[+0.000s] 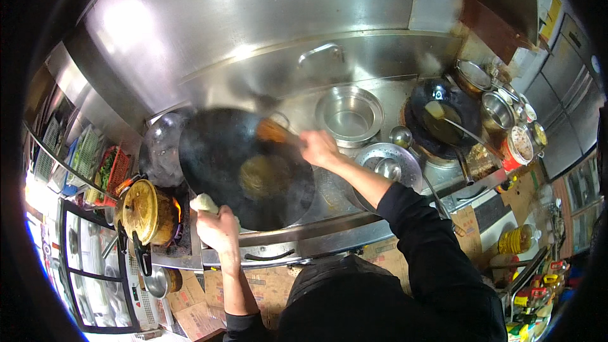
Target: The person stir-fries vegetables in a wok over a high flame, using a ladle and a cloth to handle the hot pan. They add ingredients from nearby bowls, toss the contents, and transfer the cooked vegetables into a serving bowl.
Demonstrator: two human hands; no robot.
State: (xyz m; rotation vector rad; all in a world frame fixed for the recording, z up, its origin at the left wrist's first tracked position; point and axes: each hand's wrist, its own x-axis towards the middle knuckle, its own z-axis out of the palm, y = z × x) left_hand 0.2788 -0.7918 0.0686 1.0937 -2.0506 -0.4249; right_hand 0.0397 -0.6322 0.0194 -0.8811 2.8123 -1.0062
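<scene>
While the right hand (321, 149) is curled round a brush (275, 132) over the wok (212, 145), the left hand (218, 230) clasps a white cloth (204, 203) at its near-left rim. The wok, at the stove's (329, 235) front edge, looks heavy, stiff and probably hot, best gripped by its rim through cloth.

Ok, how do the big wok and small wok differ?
Size: the big wok is wider than the small wok. Hands: the left hand holds a cloth at the big wok's rim; no hand touches the small wok. Tools: the right hand holds a brush over the big wok; a utensil lies in the small wok. Both are dark and round.
</scene>
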